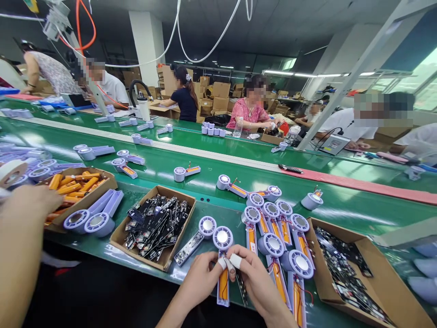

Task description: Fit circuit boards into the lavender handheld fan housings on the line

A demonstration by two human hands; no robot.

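My left hand and my right hand are close together at the near edge of the green conveyor belt. Both grip a lilac fan housing with a round head and an orange battery in its handle. White tape wraps fingers on both hands. A thin black circuit board sits by my right fingers, partly hidden. Several similar housings with orange batteries and red wires lie to the right. One housing with a metal strip lies just beyond my left hand.
A cardboard tray of black circuit boards stands left of my hands, and another at right. A co-worker's arm reaches in at far left, near a tray of orange batteries. Co-workers sit along a second belt beyond.
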